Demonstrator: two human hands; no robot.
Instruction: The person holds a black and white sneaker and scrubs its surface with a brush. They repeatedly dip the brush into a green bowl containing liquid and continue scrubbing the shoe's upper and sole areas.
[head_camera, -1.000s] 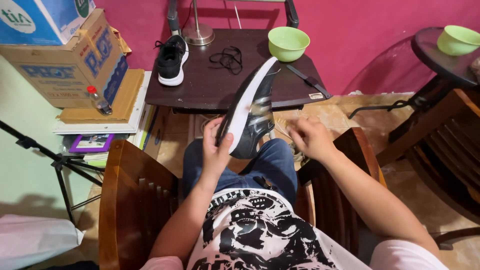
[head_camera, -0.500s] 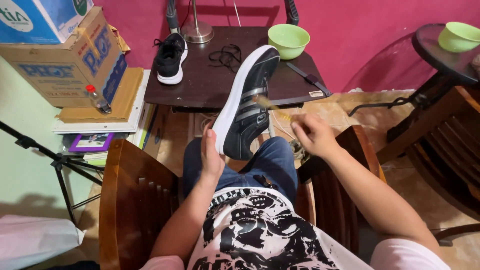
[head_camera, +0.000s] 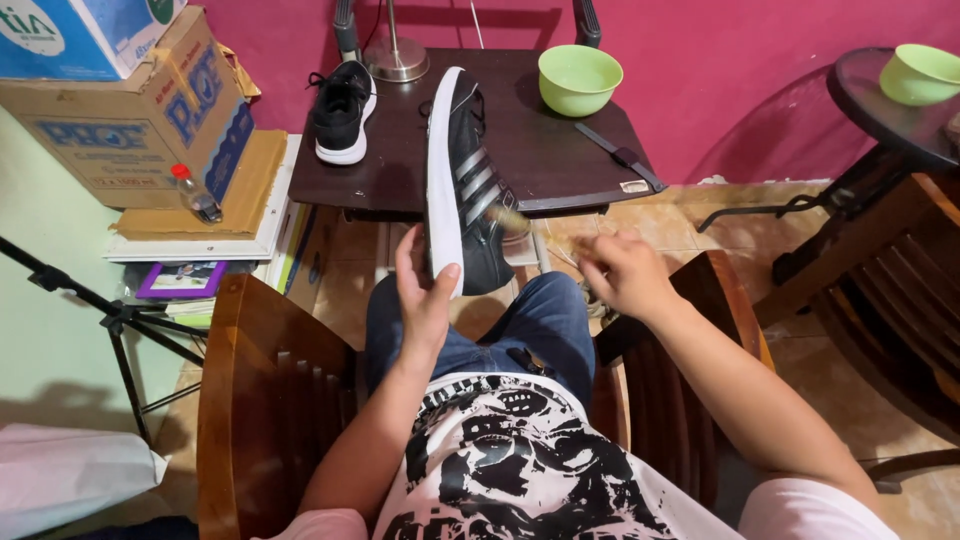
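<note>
My left hand (head_camera: 425, 292) holds a black sneaker (head_camera: 472, 190) with white stripes and a white sole. It stands nearly on end above my knees, toe pointing away, sole facing left. My right hand (head_camera: 625, 275) is closed on a small brush (head_camera: 525, 228), blurred by motion, with its bristles at the sneaker's striped side. The matching black sneaker (head_camera: 343, 110) sits on the dark wooden table (head_camera: 560, 165) ahead of me. I am seated in a wooden armchair (head_camera: 255, 400).
On the dark table stand a green bowl (head_camera: 579, 78), a lamp base (head_camera: 397, 65) and a dark flat tool (head_camera: 618, 155). Cardboard boxes (head_camera: 130, 130) and a small bottle (head_camera: 195, 195) are stacked left. A tripod (head_camera: 110, 320) stands lower left. A round glass table (head_camera: 870, 105) with another green bowl (head_camera: 918, 72) is right.
The sneaker has been tipped from a slant to nearly upright, with its sole turned left. My right hand with the brush has stayed against its side, moving slightly.
</note>
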